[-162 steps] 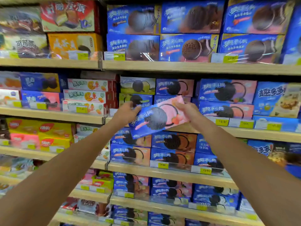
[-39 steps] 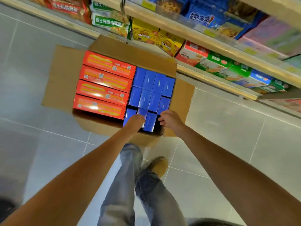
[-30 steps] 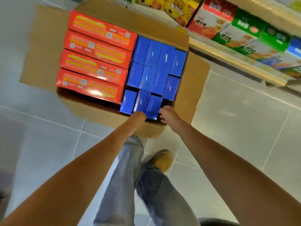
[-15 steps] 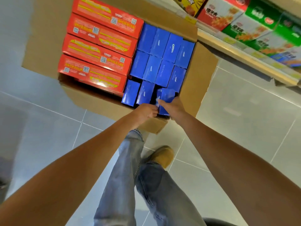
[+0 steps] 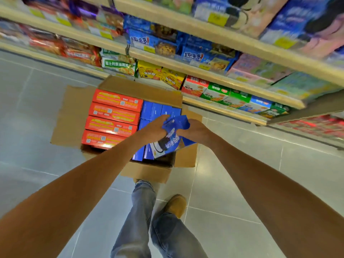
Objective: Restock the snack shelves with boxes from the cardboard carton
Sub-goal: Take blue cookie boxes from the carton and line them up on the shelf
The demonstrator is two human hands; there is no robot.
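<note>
Head camera: a person is gripping a blue box (image 5: 167,144) of sandwich biscuits with both hands above the near right corner of the open cardboard carton (image 5: 74,116). The carton is sitting on the tiled floor (image 5: 242,164) at the foot of the snack shelves (image 5: 223,79).

The left hand (image 5: 155,128) is clasping the box's upper end from 9 o'clock, and the right hand (image 5: 198,131) is clasping it from 3 o'clock. The fingers of both are curling round that end and pinching it between them, though blue card and blur are hiding the fingertips.

The box is hanging tilted, with its long axis running from 1 o'clock at the hands down to 7 o'clock. Its printed face is showing to the camera, and its lower end is hovering over a dark gap among the packed blue boxes (image 5: 154,110). Four red boxes (image 5: 113,116) are lying side by side in the carton's left half, at 9 o'clock from the hands.

Neither hand is nearer, as both are sitting on the same end. The shelves are lying from 12 to 2 o'clock, so the next move is looking like a lift toward 1 o'clock, probably with the long axis swinging level to match the shelved stock. Blur is hiding which slot suits this box. The carton is looking mostly full, so the restocking is appearing far from done.
</note>
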